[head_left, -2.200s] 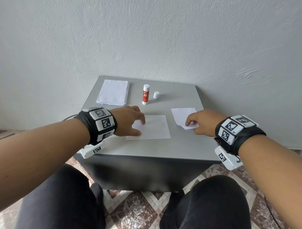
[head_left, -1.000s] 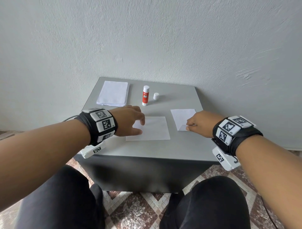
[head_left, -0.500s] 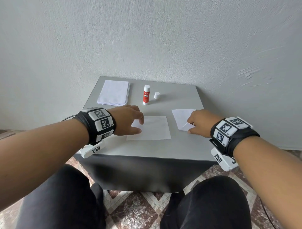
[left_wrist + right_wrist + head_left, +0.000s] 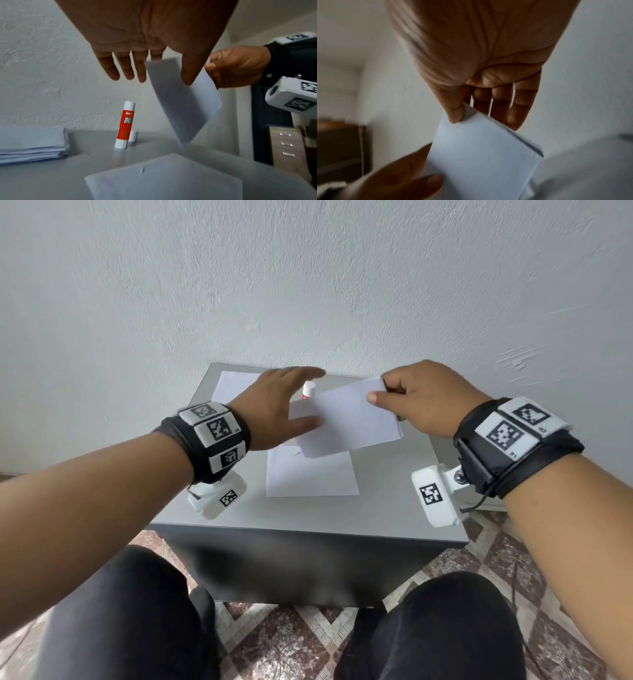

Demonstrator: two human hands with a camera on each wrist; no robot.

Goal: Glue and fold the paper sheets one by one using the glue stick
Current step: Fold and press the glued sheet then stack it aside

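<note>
The folded paper [image 4: 346, 419] (light, floppy, easily creased) is pinched at its far edge by the right hand [image 4: 424, 398] above the table [image 4: 308, 515], best supported underneath by the flat, empty left hand [image 4: 274, 405].

Head view looking down on the small grey metal table [image 4: 308, 515], wrist views close beneath each palm, facing the white plaster wall [image 4: 51, 67], all sharing the lifted folded white paper sheet [image 4: 346, 422]

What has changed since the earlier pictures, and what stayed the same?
The right hand lifted the folded paper off the table and carries it leftward. The left hand left the flat sheet and rose, open. Glue stick, cap and paper stack stayed.
</note>
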